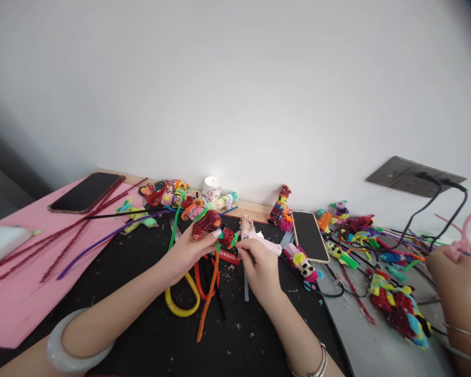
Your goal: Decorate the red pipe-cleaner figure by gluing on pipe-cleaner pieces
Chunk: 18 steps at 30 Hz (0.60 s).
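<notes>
A dark red, sparkly pipe-cleaner figure (pixel 207 224) with green bits is held in my left hand (pixel 188 254), its fingers closed around it. My right hand (pixel 261 267) pinches at the figure's right side, thumb and forefinger at a short green pipe cleaner (pixel 234 240). An orange pipe cleaner (pixel 208 298) hangs below the figure over the black mat (pixel 153 335). Just behind my right hand lies a pale pink glue gun (pixel 269 244). Scissors with yellow handles (pixel 182 313) lie below my left hand, partly hidden, near red-orange handles (pixel 199 285).
A pink sheet (pixel 19 303) at left carries a phone (pixel 87 192) and loose pipe cleaners. Finished-looking figures, a paper cup (pixel 211 188) and another phone (pixel 311 235) line the wall. Cables run from a socket (pixel 414 175). Another person's hand (pixel 453 272) works at right.
</notes>
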Available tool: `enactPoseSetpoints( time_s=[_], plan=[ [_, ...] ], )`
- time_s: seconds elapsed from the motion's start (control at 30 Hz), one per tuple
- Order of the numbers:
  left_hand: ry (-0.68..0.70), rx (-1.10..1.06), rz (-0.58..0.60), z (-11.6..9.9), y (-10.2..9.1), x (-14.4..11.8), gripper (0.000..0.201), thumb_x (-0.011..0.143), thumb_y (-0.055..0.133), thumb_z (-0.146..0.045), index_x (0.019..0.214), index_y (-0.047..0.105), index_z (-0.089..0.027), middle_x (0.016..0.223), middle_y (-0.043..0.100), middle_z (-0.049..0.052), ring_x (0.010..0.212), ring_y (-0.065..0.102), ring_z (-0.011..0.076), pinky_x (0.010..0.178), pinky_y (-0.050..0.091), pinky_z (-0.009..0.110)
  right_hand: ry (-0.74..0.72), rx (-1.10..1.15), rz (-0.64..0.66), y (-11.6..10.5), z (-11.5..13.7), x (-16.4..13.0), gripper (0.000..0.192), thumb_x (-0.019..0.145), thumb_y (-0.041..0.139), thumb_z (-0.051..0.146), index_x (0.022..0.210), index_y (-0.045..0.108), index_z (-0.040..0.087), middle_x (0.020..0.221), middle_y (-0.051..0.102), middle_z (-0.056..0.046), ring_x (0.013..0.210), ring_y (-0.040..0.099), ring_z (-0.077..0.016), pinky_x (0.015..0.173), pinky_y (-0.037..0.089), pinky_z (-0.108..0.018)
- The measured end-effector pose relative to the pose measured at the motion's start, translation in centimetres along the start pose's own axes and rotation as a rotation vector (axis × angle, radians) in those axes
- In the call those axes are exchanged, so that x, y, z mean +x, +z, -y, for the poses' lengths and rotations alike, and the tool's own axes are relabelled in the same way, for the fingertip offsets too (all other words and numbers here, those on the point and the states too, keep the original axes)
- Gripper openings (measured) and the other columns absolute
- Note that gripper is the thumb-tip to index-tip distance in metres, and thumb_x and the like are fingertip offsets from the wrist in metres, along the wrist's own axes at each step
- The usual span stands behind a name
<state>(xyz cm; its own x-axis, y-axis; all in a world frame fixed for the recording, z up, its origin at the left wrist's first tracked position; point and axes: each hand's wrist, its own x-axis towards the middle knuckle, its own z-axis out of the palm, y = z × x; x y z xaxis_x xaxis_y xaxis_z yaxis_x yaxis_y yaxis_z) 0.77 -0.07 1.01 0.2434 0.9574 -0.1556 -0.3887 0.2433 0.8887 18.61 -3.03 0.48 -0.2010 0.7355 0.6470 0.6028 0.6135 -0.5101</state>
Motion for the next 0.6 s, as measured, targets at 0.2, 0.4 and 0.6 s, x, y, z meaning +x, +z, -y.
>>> enactPoseSetpoints(
  time_s=[0.2, 0.4, 0.6],
  plan=[
    [-0.059, -0.101, 0.043, -0.33, -0.11, 0.09, 0.033, 0.075, 0.073, -0.030, 0.101, 0.056, -0.020, 0.096, 0.067, 0.004, 0.096, 0.064, 0.0219, 0.091, 0.049, 0.041, 0.223, 0.133, 0.065, -0.03, -0.35, 0.13, 0.013, 0.085, 0.051, 0.010, 0.082, 0.061, 0.018, 0.071, 0.063, -0.001, 0.062, 0.059, -0.0138, 0.059, 0.047, -0.024],
    [0.037, 0.110, -0.016, -0.34, -0.29, 0.12, 0.041, 0.073, 0.073, -0.038, 0.106, 0.057, -0.021, 0.107, 0.068, 0.008, 0.108, 0.061, 0.0281, 0.094, 0.047, 0.043, 0.204, 0.139, 0.073, -0.15, -0.34, 0.11, 0.012, 0.084, 0.051, 0.012, 0.086, 0.061, 0.019, 0.076, 0.063, -0.002, 0.067, 0.058, -0.0141, 0.063, 0.047, -0.025],
    [0.222, 0.485, -0.080, -0.56, 0.09, -0.49, 0.035, 0.069, 0.071, -0.038, 0.097, 0.057, -0.021, 0.106, 0.071, 0.007, 0.108, 0.063, 0.0289, 0.098, 0.046, 0.043, 0.323, 0.135, 0.040, 0.23, -0.30, 0.07, 0.003, 0.082, 0.055, 0.017, 0.080, 0.058, 0.018, 0.067, 0.059, 0.001, 0.059, 0.055, -0.0130, 0.056, 0.044, -0.023]
  ],
)
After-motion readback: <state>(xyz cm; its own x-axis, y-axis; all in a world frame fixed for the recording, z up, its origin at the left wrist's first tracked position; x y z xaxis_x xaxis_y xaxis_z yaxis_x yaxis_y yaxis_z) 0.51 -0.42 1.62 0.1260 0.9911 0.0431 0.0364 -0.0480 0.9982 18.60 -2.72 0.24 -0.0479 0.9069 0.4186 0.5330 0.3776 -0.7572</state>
